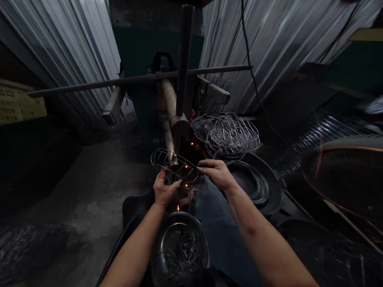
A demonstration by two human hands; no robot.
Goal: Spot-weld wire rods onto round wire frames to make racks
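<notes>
Wire cage (175, 169) sits firmly between both hands, the left hand (164, 189) curled around its near rim and the right hand (217, 174) pinching its far edge. Sparks (186, 166) fly at the spot welder's electrode arm (170, 103); stacked wire cages (230, 135) lie beyond.

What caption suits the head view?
Left hand and right hand hold a wire cage at a spot welder, sparks flying above a steel bowl.
</notes>
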